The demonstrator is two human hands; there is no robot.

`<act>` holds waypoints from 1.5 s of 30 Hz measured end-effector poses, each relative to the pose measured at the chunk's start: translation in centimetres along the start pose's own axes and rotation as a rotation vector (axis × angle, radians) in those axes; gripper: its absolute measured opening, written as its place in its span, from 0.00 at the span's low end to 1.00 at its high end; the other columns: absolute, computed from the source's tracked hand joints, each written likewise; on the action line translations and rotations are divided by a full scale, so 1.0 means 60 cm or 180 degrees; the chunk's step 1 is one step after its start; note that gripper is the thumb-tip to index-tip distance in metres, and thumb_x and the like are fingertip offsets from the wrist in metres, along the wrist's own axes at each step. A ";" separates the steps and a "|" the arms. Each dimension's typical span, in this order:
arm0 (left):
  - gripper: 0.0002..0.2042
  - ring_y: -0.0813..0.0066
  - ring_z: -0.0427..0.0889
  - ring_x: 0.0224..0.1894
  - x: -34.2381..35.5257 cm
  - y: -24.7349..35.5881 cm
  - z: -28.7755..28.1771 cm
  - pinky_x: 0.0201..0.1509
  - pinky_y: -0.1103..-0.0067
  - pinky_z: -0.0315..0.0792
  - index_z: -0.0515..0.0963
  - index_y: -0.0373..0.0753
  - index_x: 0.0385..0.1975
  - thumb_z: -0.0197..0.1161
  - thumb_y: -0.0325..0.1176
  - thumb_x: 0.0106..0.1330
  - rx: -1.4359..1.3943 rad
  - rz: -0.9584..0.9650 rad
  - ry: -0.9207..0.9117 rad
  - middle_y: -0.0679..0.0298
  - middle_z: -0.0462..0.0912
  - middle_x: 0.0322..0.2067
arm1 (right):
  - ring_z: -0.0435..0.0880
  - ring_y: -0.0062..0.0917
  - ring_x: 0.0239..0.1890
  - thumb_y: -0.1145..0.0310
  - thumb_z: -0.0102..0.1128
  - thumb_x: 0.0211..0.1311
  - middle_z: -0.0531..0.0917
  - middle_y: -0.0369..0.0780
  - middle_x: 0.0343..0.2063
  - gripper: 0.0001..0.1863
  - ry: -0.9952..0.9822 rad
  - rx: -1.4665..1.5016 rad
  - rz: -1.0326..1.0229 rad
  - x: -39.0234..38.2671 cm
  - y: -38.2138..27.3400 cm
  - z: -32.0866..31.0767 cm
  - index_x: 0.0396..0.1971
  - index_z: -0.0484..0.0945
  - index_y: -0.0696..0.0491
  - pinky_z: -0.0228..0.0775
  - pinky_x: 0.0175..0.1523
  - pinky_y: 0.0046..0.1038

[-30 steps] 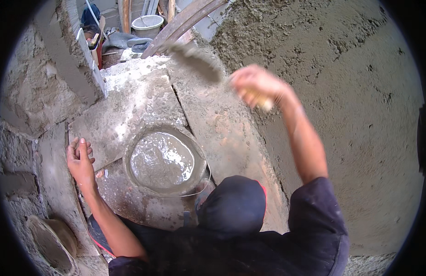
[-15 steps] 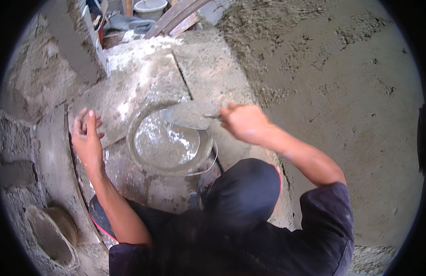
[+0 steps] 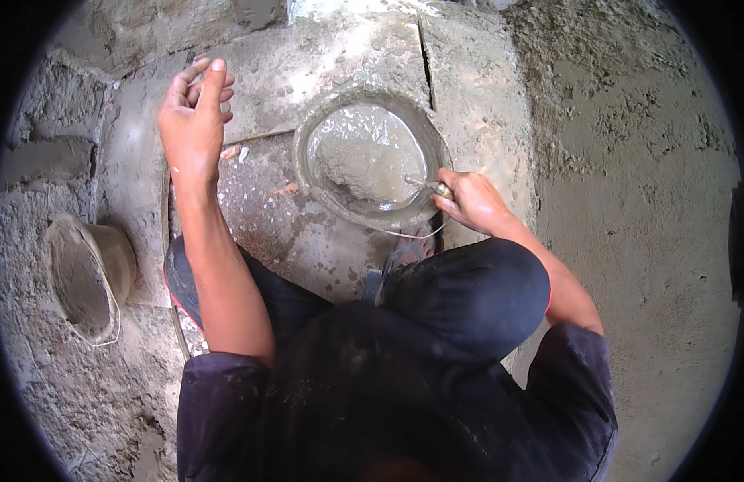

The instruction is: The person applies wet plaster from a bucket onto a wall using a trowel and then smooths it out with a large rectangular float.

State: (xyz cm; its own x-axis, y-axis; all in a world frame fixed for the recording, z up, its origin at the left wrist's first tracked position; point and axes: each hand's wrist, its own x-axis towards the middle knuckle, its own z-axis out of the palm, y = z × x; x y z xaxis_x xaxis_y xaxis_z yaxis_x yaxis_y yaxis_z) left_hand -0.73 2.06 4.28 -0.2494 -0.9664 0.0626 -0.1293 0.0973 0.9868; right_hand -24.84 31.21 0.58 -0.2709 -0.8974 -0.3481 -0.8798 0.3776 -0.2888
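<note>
My right hand [image 3: 471, 201] grips the handle of a trowel [image 3: 424, 185] at the right rim of a bucket [image 3: 301, 161]. The trowel's blade reaches into the wet grey mortar [image 3: 372, 153] and is mostly covered by it. A lump of thicker mortar rises in the middle, with shiny wet mix around it. My left hand [image 3: 197, 120] is raised to the left of the bucket, touching nothing. Its fingers are loosely curled but apart, with the thumb up.
A second bucket [image 3: 115, 257] with a wire handle lies tilted at the left. Boards [image 3: 476, 104] surround the mortar bucket. Smoothed wet mortar [image 3: 629, 265] covers the right side, rougher toward the far end. My bent knee [image 3: 476, 281] is just below the mortar bucket.
My right hand has lowered the trowel from above the bucket into the mortar. The view has shifted, so the bucket appears farther right and higher. My left hand stays raised and free.
</note>
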 end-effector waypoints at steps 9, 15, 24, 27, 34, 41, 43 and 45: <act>0.26 0.70 0.84 0.44 0.021 -0.038 0.026 0.42 0.75 0.77 0.74 0.35 0.58 0.62 0.49 0.69 0.0200 -0.0124 -0.0115 0.56 0.85 0.42 | 0.82 0.51 0.35 0.65 0.63 0.57 0.81 0.52 0.29 0.14 0.0816 0.0431 -0.0443 0.009 -0.002 -0.050 0.32 0.73 0.60 0.74 0.40 0.45; 0.26 0.67 0.82 0.48 0.031 -0.040 0.006 0.45 0.72 0.75 0.73 0.36 0.59 0.60 0.50 0.70 0.0450 -0.0089 0.0083 0.56 0.84 0.45 | 0.82 0.30 0.22 0.62 0.64 0.62 0.82 0.44 0.23 0.11 -0.0264 0.2055 0.0337 -0.038 0.021 -0.174 0.36 0.82 0.56 0.74 0.25 0.30; 0.25 0.70 0.84 0.45 0.015 -0.025 0.032 0.40 0.78 0.75 0.72 0.36 0.59 0.61 0.48 0.70 0.0217 -0.0062 -0.0171 0.57 0.85 0.42 | 0.71 0.15 0.20 0.61 0.55 0.70 0.75 0.31 0.19 0.12 0.2689 0.0631 0.2002 -0.241 0.172 -0.312 0.35 0.79 0.54 0.66 0.24 0.24; 0.25 0.70 0.84 0.44 0.024 -0.044 0.037 0.40 0.77 0.75 0.72 0.35 0.59 0.62 0.48 0.70 0.0179 -0.0228 -0.0211 0.57 0.85 0.41 | 0.77 0.20 0.24 0.62 0.60 0.68 0.80 0.36 0.22 0.12 0.1638 -0.0158 0.1785 -0.144 0.059 -0.281 0.39 0.80 0.56 0.72 0.30 0.29; 0.26 0.72 0.84 0.43 -0.009 0.022 0.057 0.40 0.76 0.76 0.75 0.32 0.55 0.65 0.48 0.67 -0.0360 0.0007 -0.0295 0.57 0.86 0.40 | 0.86 0.40 0.37 0.70 0.53 0.63 0.84 0.49 0.32 0.07 0.0632 -0.2000 0.0196 -0.003 0.026 -0.058 0.37 0.76 0.57 0.79 0.37 0.38; 0.26 0.72 0.84 0.43 -0.020 0.010 -0.006 0.41 0.78 0.76 0.74 0.31 0.54 0.66 0.46 0.67 -0.0226 -0.0032 -0.0107 0.57 0.86 0.39 | 0.84 0.49 0.35 0.63 0.62 0.60 0.84 0.53 0.28 0.13 -0.0759 -0.0661 -0.0059 0.078 -0.012 0.069 0.31 0.79 0.60 0.76 0.42 0.46; 0.26 0.71 0.84 0.43 -0.014 0.008 -0.019 0.41 0.78 0.77 0.74 0.31 0.55 0.66 0.46 0.67 -0.0183 -0.0046 -0.0066 0.57 0.86 0.39 | 0.84 0.50 0.35 0.61 0.65 0.59 0.84 0.53 0.28 0.14 -0.0689 -0.0295 0.0041 0.056 -0.034 0.025 0.34 0.79 0.58 0.75 0.42 0.46; 0.26 0.71 0.84 0.43 -0.007 0.007 -0.013 0.40 0.78 0.77 0.74 0.31 0.55 0.66 0.46 0.67 -0.0158 -0.0068 -0.0073 0.57 0.86 0.40 | 0.84 0.51 0.34 0.62 0.65 0.60 0.83 0.53 0.27 0.13 -0.0605 0.0002 0.0204 0.030 -0.015 0.003 0.33 0.79 0.58 0.75 0.42 0.47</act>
State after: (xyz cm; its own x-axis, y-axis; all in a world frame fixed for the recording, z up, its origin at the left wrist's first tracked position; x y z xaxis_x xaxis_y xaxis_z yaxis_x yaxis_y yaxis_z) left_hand 0.06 2.33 4.76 -0.2691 -0.9623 0.0386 -0.0873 0.0642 0.9941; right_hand -24.46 29.27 0.04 -0.2478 -0.8124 -0.5278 -0.8628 0.4328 -0.2611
